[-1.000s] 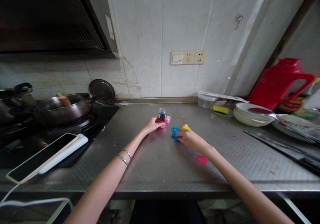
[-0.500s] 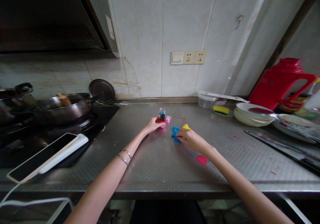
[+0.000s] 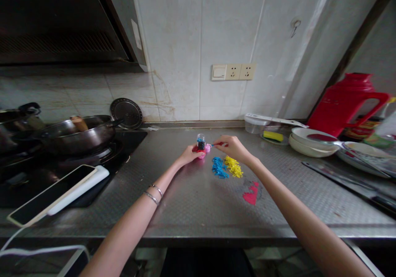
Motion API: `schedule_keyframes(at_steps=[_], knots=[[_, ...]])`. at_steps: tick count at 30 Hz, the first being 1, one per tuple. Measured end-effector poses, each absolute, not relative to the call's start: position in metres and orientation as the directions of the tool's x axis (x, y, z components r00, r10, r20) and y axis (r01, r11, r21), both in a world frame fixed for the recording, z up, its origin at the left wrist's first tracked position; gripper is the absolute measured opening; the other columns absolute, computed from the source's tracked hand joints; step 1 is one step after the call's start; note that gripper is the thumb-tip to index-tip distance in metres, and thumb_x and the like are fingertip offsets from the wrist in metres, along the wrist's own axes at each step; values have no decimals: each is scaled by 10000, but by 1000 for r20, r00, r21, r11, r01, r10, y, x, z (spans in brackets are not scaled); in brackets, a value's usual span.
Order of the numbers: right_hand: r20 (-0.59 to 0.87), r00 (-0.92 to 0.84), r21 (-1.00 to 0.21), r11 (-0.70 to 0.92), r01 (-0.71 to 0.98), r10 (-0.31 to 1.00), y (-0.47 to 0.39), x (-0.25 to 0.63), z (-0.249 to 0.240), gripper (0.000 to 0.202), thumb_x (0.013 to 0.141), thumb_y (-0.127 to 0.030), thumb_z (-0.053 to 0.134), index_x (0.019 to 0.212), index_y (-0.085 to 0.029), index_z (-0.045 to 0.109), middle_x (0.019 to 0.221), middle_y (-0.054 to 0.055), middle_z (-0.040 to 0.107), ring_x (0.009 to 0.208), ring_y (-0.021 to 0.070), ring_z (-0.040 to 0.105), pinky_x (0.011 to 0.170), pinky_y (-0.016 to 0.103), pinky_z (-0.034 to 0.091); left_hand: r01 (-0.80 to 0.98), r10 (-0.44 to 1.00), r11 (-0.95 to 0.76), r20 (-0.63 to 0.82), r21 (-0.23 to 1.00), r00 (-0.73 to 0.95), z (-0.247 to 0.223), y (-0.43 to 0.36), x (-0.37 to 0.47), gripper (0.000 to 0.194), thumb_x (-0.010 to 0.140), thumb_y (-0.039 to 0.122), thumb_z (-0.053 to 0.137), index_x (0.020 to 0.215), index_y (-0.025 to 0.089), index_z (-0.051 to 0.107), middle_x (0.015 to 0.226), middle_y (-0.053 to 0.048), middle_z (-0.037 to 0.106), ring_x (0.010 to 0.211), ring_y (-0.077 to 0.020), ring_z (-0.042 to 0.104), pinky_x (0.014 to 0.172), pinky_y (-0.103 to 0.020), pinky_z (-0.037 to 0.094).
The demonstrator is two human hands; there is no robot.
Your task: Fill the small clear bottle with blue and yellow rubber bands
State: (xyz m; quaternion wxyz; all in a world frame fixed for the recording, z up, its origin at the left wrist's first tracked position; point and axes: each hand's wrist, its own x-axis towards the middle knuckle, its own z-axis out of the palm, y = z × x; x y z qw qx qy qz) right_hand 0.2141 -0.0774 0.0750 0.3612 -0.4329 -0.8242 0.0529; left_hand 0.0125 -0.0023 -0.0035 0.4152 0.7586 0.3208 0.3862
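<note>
My left hand (image 3: 188, 155) is wrapped around a small clear jar (image 3: 201, 138) with pink at its base. Dark, blue and red contents show through its wall. Beside the jar is a small pink part (image 3: 208, 147), perhaps a lid. My right hand (image 3: 230, 145) is above the counter to the right of that part, its fingertips pinching a thin blue piece (image 3: 216, 145). Below my right hand lie a pile of small blue strips or bands (image 3: 219, 168) and a pile of similar yellow ones (image 3: 234, 166). Nearer me are red pieces (image 3: 251, 194), with thin dark strands next to them.
A phone (image 3: 52, 194) lies on a white block at the left, near a pan (image 3: 78, 134) on the stove. To the right are a yellow sponge (image 3: 273, 136), stacked bowls (image 3: 312, 147), a knife (image 3: 343, 182) and a red thermos jug (image 3: 346, 103). The metal counter (image 3: 185, 202) spans the front.
My right hand has moved from the blue pile up and away toward the jar, with a thin blue piece in its fingertips. My left hand holds the jar in the same place.
</note>
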Motion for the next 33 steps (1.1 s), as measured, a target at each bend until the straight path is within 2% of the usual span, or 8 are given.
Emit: schedule_keyframes(at_steps=[4,8,15,21,27,30,33], knots=[[580,-343,-396,623,675,739,-53,200,99,170,744,-216,539,812,-154,682,773,36,658,687,120,579,659,231,451,192,800,-485,345,853,491,-4,-1,12,336,664,216,623,989,133,594,959,-47,645,863,-164,577,826,-296,418],[577,-418,-295,656,694,702,-34,185,110,179,735,-155,529,814,-123,687,783,53,660,700,126,576,680,236,439,153,786,-488,356,859,506,-5,-1,12,319,676,215,611,981,125,587,960,-56,644,864,-161,580,824,-292,420],[467,-513,-167,642,749,720,-15,173,105,223,745,-132,494,849,-122,691,825,76,660,752,143,574,711,238,426,190,798,-487,347,852,492,-4,-3,12,311,672,225,619,962,118,587,927,-57,648,837,-161,581,800,-288,428],[452,-509,-179,633,753,733,-13,174,102,246,750,-139,491,902,-131,684,879,79,654,764,138,572,724,232,423,199,799,-489,345,849,493,-3,-2,11,311,673,222,619,962,111,590,933,-63,649,841,-169,583,793,-286,429],[518,-474,-220,647,730,712,-21,185,104,228,734,-149,509,871,-153,690,859,61,665,735,135,580,687,223,432,168,789,-488,351,856,504,-8,2,11,340,679,219,622,1001,117,581,987,-67,639,881,-168,579,826,-297,421],[526,-400,-270,594,758,750,-26,205,97,229,718,-142,514,863,-149,691,842,51,672,717,135,586,672,217,435,160,789,-486,352,859,503,-10,4,11,359,673,220,636,1013,120,583,995,-70,637,892,-172,577,841,-309,416],[437,-326,-320,483,815,838,-30,235,80,231,704,-131,513,842,-150,697,820,47,682,706,138,596,650,206,439,146,796,-464,338,874,503,-9,3,11,361,665,232,652,1000,112,588,992,-75,639,889,-175,578,837,-312,419]])
